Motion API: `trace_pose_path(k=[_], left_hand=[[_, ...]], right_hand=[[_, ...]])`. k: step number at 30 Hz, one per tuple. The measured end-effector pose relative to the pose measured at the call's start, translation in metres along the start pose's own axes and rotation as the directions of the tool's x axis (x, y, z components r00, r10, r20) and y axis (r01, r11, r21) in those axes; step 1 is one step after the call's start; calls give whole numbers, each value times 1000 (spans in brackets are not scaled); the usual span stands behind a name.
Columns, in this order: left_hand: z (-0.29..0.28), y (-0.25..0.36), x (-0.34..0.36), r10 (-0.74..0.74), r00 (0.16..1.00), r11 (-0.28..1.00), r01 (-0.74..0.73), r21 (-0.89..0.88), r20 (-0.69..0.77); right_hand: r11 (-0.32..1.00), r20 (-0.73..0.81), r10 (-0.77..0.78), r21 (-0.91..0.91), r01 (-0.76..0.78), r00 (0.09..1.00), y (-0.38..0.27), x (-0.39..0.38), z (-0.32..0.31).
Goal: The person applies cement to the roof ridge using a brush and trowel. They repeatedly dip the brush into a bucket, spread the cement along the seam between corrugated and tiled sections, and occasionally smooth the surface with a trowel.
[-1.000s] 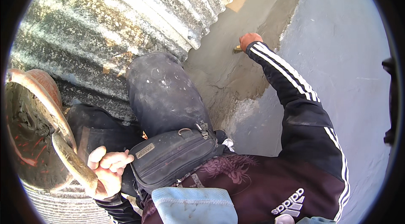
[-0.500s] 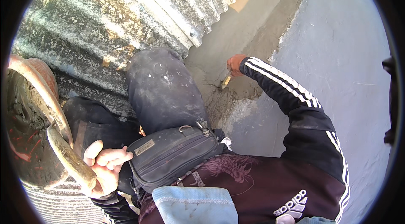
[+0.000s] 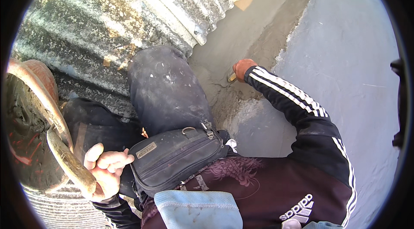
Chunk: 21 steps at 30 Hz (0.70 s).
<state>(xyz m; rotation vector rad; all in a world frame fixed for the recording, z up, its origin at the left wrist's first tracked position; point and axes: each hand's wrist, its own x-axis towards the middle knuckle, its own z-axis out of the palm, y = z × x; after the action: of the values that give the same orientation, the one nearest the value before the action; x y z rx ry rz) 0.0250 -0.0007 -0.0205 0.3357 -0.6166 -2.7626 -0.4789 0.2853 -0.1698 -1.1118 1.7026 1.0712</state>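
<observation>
My right hand (image 3: 244, 69), at the end of a black sleeve with white stripes, is closed round a small trowel (image 3: 232, 76). Only a yellowish piece of the trowel shows by the fingers; its blade is mostly hidden. It is over a strip of wet grey mortar (image 3: 263, 41). At lower left, my left hand (image 3: 108, 173) is palm up with bent fingers. A worn, wooden-looking handle (image 3: 71, 164) lies across its palm and thumb base, beside a container (image 3: 41, 93) of wet mortar. What the handle belongs to is hidden.
Rusty corrugated sheet (image 3: 95, 26) fills the upper left and ends in a wavy edge beside the mortar. A smooth grey surface (image 3: 345, 56) spreads to the right. My knee (image 3: 166, 78) and a black waist bag (image 3: 177, 155) are between my hands.
My right hand has shifted slightly and the trowel has turned, so less of its yellowish part shows below the fingers. My left hand has barely moved.
</observation>
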Motion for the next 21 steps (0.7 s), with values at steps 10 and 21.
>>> trace_pose_path(k=[10, 21], left_hand=[[0, 0, 1, -4, 1000, 999, 5, -34, 20], [2, 1, 1, -5, 1000, 999, 5, 39, -7]], right_hand=[[979, -50, 199, 60, -196, 979, 60, 15, -39], [992, -91, -105, 55, 110, 990, 46, 59, -4]])
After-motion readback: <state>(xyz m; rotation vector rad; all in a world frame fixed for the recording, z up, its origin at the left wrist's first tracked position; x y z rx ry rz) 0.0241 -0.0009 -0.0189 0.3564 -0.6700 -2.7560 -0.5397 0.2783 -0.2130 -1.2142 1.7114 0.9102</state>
